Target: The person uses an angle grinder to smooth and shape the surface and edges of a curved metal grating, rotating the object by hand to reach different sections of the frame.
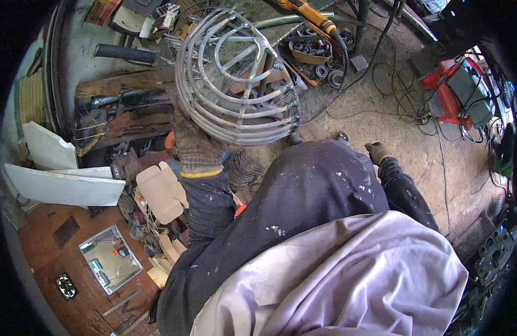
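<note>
A round cage of welded metal rings and bars point(244, 103) is tilted up in front of me, with dark weld spots along its joints. My left hand point(197, 140), in a brown knitted glove with a yellow cuff, is at the cage's near left side and closed on it; the rings partly hide its fingers. Beyond my right knee, my right hand point(378, 152) is low over the floor, also gloved. Its fingers look curled, and whatever may be inside them is hidden.
An orange and black power tool point(311, 17) lies beyond the cage, by a box of small metal parts point(310, 51). Loose cables trail toward a red and grey machine point(465, 92) at right. White panels point(62, 182), cardboard point(160, 193) and a mirror point(110, 259) are at left.
</note>
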